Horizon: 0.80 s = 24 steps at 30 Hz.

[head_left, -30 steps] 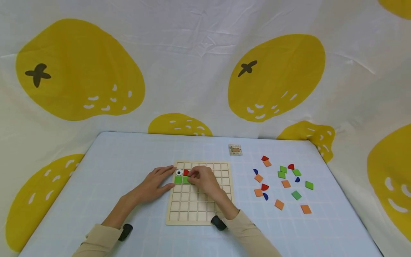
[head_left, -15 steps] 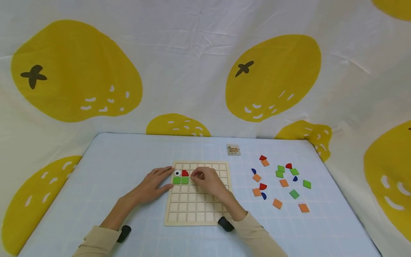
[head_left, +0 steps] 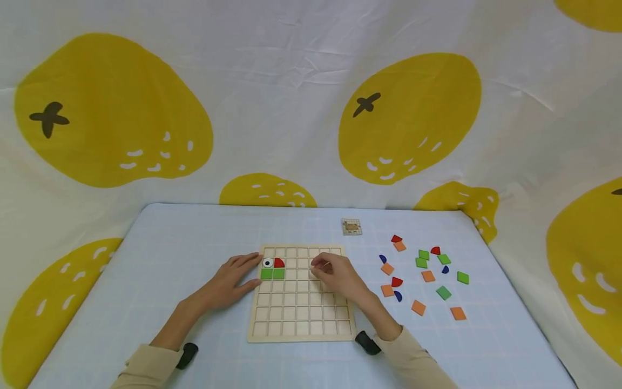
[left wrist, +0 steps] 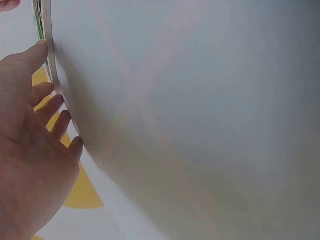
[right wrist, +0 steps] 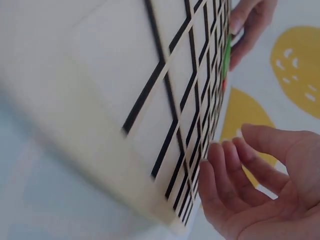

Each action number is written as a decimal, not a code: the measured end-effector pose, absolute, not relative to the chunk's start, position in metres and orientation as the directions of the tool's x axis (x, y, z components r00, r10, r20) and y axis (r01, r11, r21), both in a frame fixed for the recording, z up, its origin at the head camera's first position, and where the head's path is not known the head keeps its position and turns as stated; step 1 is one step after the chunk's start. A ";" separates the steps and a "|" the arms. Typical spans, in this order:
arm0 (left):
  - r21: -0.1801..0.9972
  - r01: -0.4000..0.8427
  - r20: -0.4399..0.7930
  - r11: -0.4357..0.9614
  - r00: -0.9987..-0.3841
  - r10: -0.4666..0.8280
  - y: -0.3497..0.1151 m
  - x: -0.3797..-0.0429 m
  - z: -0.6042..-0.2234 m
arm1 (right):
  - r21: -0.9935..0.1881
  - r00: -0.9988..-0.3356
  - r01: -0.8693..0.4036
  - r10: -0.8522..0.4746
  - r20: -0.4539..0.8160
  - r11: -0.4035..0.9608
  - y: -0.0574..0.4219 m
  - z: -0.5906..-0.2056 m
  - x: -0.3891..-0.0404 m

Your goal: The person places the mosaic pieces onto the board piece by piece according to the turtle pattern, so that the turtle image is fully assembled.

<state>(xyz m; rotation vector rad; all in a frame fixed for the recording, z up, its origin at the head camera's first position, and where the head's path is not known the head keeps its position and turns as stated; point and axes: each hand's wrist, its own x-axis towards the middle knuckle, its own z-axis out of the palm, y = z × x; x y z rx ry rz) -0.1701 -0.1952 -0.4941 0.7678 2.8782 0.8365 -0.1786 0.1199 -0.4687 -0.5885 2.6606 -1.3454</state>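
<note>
A wooden grid board [head_left: 289, 313] lies flat on the table. In its upper left cells sit a white eye tile [head_left: 268, 263], a red quarter-circle tile [head_left: 279, 263] and two green square tiles [head_left: 272, 274] below them. My left hand [head_left: 228, 282] rests at the board's left edge, thumb and fingertips touching it, as the left wrist view also shows. Over the board's right part is my right hand [head_left: 338, 277], fingers loosely bent. In the right wrist view a gap shows between thumb and fingers of that hand [right wrist: 255, 185], with nothing held.
Right of the board lie loose tiles: orange squares [head_left: 428, 276], green squares [head_left: 444, 293], red quarter-circles [head_left: 397, 282] and blue half-circles [head_left: 398, 296]. A small picture card [head_left: 352, 227] lies behind the board. A fruit-patterned cloth [head_left: 272, 108] hangs behind the table.
My right hand has moved right across the board, away from the red quarter-circle tile, which now shows fully in its cell. My left hand stays at the board's edge.
</note>
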 end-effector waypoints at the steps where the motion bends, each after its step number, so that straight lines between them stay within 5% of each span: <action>1: 0.513 0.450 0.091 0.731 -0.875 0.476 -0.195 -0.170 -0.494 | -0.790 -0.923 -0.290 -0.375 0.083 0.541 0.123 -0.468 -0.178; 24: 0.506 0.435 0.070 0.745 -0.881 0.468 -0.194 -0.170 -0.498 | -0.700 -0.987 -0.160 -0.133 0.092 0.696 0.212 -0.467 -0.166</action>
